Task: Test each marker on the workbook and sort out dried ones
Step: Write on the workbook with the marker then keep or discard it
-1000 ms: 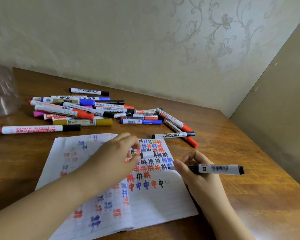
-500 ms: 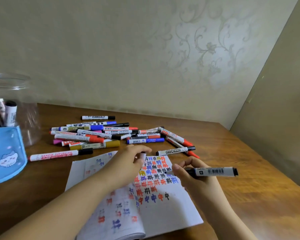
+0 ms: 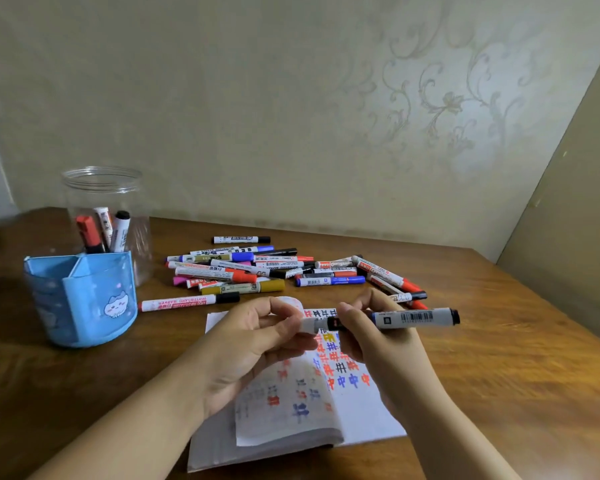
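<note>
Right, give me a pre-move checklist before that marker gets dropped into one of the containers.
1. Marker held firmly: ok, right hand grips its barrel.
2. Cap fully seated: cannot tell, left hand pinches it at the marker's tip.
3. Test mark on the workbook legible: cannot tell, hands cover that part of the page.
4. Clear jar open: ok, no lid, a few markers stand inside.
5. Blue holder reachable: ok, it stands left of the workbook, in front of the jar.
6. Marker pile out of the path: ok, it lies behind the workbook.
</note>
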Demonstrator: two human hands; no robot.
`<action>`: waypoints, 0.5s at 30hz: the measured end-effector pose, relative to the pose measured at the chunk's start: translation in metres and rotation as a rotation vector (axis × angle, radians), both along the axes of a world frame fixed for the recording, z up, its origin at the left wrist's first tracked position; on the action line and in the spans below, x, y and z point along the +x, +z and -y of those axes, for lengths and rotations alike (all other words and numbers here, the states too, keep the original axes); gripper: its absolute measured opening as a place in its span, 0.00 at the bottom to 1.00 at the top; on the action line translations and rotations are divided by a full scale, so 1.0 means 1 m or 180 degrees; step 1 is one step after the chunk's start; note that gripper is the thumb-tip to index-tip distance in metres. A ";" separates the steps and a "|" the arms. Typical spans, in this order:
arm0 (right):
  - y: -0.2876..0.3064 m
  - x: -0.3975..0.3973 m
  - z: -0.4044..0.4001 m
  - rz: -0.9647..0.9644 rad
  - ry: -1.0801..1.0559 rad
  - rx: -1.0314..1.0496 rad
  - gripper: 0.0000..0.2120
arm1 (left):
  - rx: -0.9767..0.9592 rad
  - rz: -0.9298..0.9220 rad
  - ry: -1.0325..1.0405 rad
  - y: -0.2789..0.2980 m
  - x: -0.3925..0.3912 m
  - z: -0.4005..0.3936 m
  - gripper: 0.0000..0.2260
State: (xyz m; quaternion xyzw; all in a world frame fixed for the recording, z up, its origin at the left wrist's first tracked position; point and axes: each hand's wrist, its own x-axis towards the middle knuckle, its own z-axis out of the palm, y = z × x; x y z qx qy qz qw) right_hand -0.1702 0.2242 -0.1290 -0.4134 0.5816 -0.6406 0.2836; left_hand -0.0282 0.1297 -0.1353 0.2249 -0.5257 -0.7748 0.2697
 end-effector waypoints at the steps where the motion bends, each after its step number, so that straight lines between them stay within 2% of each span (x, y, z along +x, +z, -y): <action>1: 0.000 0.003 0.001 -0.0066 0.0027 -0.0023 0.10 | -0.0116 0.0063 -0.0079 0.000 0.003 -0.001 0.11; 3: 0.001 0.008 0.003 -0.0170 0.0042 -0.0108 0.11 | -0.0447 0.0269 -0.0254 0.001 0.007 -0.004 0.13; 6: 0.000 0.013 0.008 -0.0292 -0.0015 -0.0182 0.14 | -0.1441 0.0848 -0.0383 0.001 0.011 -0.009 0.13; 8: -0.003 0.017 0.012 -0.0256 -0.0061 -0.0189 0.17 | -0.1918 0.1020 -0.0302 0.001 0.011 -0.013 0.13; 10: -0.005 0.022 0.014 -0.0187 -0.0118 -0.0259 0.19 | -0.2150 0.1045 -0.0111 0.001 0.011 -0.017 0.13; 13: -0.004 0.030 0.018 -0.0167 -0.0133 -0.0393 0.14 | -0.2261 0.0975 0.0162 0.002 0.013 -0.018 0.12; 15: -0.002 0.036 0.022 -0.0182 -0.0034 -0.0415 0.17 | -0.2338 0.0966 0.0311 0.003 0.022 -0.019 0.12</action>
